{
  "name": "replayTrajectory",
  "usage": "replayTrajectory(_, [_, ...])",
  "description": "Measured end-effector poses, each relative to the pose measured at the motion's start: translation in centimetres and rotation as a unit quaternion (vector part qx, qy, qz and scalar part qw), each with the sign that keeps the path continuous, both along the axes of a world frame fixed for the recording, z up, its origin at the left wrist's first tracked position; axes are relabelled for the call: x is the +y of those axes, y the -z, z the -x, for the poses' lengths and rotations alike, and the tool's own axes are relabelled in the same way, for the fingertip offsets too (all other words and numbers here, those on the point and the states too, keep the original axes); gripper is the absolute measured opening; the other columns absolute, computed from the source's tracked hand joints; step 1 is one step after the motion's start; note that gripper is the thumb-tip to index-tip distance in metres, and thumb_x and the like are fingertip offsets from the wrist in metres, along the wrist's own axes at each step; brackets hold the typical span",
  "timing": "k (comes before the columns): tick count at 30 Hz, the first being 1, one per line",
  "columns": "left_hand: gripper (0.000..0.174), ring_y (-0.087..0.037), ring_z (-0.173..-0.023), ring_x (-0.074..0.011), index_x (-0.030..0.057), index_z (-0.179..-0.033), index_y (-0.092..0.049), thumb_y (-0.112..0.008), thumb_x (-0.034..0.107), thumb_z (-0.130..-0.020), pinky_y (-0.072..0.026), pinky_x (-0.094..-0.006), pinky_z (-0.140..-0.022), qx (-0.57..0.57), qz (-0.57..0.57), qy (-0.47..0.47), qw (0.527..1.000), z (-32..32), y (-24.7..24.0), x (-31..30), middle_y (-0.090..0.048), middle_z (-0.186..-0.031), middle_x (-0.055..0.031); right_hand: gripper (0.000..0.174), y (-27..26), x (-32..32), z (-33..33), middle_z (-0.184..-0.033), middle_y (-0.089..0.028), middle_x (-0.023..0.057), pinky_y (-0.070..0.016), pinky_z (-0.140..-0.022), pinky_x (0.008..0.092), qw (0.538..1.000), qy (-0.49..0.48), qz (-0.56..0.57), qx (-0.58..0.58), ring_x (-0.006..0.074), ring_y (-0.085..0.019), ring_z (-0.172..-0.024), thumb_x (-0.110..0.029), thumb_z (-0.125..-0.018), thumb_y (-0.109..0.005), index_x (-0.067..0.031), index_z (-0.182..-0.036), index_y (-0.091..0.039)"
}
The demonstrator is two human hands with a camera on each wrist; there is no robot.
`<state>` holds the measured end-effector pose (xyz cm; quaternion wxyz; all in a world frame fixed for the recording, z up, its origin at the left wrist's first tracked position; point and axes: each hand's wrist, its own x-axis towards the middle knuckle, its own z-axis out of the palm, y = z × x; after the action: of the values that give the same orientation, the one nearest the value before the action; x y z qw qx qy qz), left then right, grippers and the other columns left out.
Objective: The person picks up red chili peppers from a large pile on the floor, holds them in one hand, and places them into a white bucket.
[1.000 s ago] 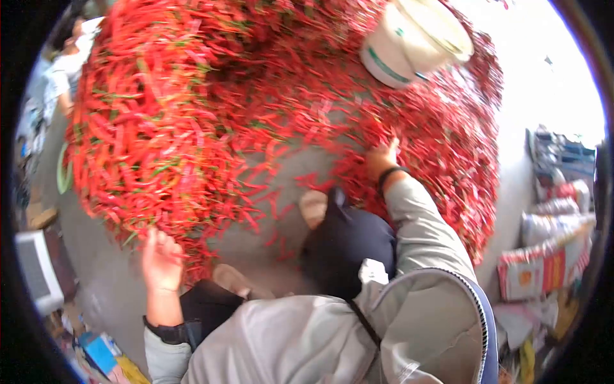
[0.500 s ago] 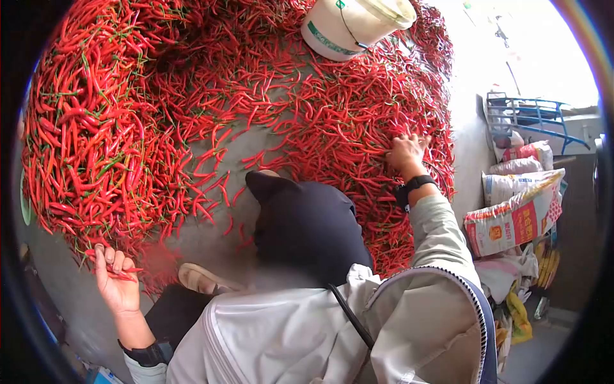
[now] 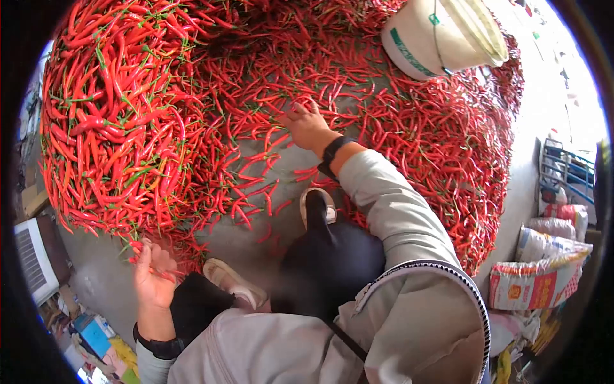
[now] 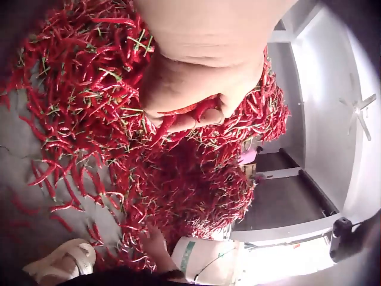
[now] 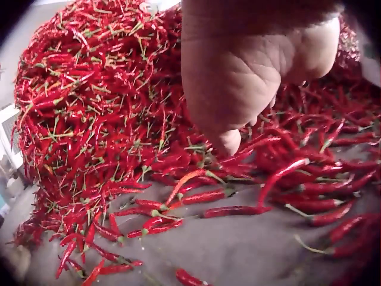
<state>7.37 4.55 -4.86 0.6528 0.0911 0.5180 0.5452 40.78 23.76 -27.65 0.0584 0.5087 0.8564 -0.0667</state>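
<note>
The left hand [image 3: 154, 276] is beside the lower edge of a tall heap of red chilies [image 3: 121, 128]. In the left wrist view its fingers curl round a few red chilies [image 4: 206, 108], below the palm of the hand [image 4: 199, 71]. Farther up, the right hand [image 3: 309, 130] reaches over loose chilies scattered between the tall heap and a broad, lower pile [image 3: 441, 147]. Its fingers look spread and slightly bent in the head view. In the right wrist view the palm [image 5: 244, 71] hides most fingers; the thumb points down at the chilies.
A white bucket [image 3: 441, 38] stands tilted on the pile at the upper right. Printed sacks [image 3: 537, 288] and a blue metal rack [image 3: 568, 168] are at the right. The person's sandalled feet and dark-clothed knees are near the lower chilies.
The right hand has moved left from the broad pile to the scattered chilies. The left hand stays by the tall heap, still holding chilies. The head view has shifted.
</note>
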Motion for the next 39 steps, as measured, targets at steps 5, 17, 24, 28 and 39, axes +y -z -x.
replayTrajectory(5, [0.009, -0.029, -0.052, -0.0055, 0.0125, -0.093, -0.051, -0.053, 0.017, -0.086, -0.0245, -0.0220, -0.050, 0.034, 0.032, -0.032, 0.998, -0.7, 0.2, 0.9, -0.034, -0.062, 0.0060, 0.052, -0.3, 1.5, 0.0, -0.139, -0.027, 0.0017, -0.0209, -0.096, 0.0619, 0.989, 0.023, 0.138, -0.043, 0.0274, -0.025, -0.128, -0.023, -0.083, -0.046, -0.0283, -0.132, -0.030])
replayTrajectory(17, [0.008, -0.033, -0.054, -0.0066, 0.0137, -0.093, -0.050, -0.049, 0.020, -0.088, -0.0295, -0.0221, -0.051, -0.011, 0.038, 0.024, 0.999, -1.7, 3.2, 2.7, -0.041, -0.068, 0.0037, 0.056, -7.1, -3.4, -20.6, -0.118, -0.051, 0.0055, -0.0469, -0.081, 0.0385, 0.904, 0.329, 0.145, -0.231, 0.0269, -0.050, -0.109, -0.044, -0.064, -0.064, -0.0205, -0.113, -0.052])
replayTrajectory(24, [0.009, -0.033, -0.054, -0.0069, 0.0136, -0.093, -0.052, -0.051, 0.020, -0.087, -0.0304, -0.0222, -0.052, -0.038, 0.040, 0.068, 0.996, -2.9, 4.4, 4.0, -0.043, -0.068, 0.0035, 0.035, -13.2, -11.1, -28.6, -0.098, -0.060, 0.0125, -0.0466, -0.076, 0.0394, 0.817, 0.512, 0.147, -0.220, 0.0291, -0.058, -0.092, -0.026, -0.069, -0.063, -0.0136, -0.100, -0.057])
replayTrajectory(28, [0.010, -0.033, -0.055, -0.0069, 0.0132, -0.094, -0.052, -0.052, 0.019, -0.087, -0.0300, -0.0218, -0.053, -0.040, 0.046, 0.065, 0.996, -3.3, 4.6, 4.0, -0.043, -0.069, 0.0036, 0.036, -13.7, -12.7, -27.7, -0.108, -0.056, 0.0082, -0.0399, -0.086, 0.0407, 0.819, 0.510, -0.016, -0.263, 0.0270, -0.050, -0.104, -0.025, -0.069, -0.064, -0.0154, -0.102, -0.058])
replayTrajectory(39, [0.009, -0.035, -0.055, -0.0068, 0.0142, -0.093, -0.052, -0.053, 0.019, -0.086, -0.0278, -0.0219, -0.049, 0.043, 0.059, 0.044, 0.996, -3.8, 2.5, 3.6, -0.043, -0.068, 0.0043, 0.052, -0.9, -4.2, -0.6, -0.134, -0.037, 0.0027, -0.0183, -0.102, 0.0533, 0.991, -0.088, 0.100, -0.012, 0.0257, -0.025, -0.128, -0.025, -0.077, -0.051, -0.0216, -0.128, -0.039])
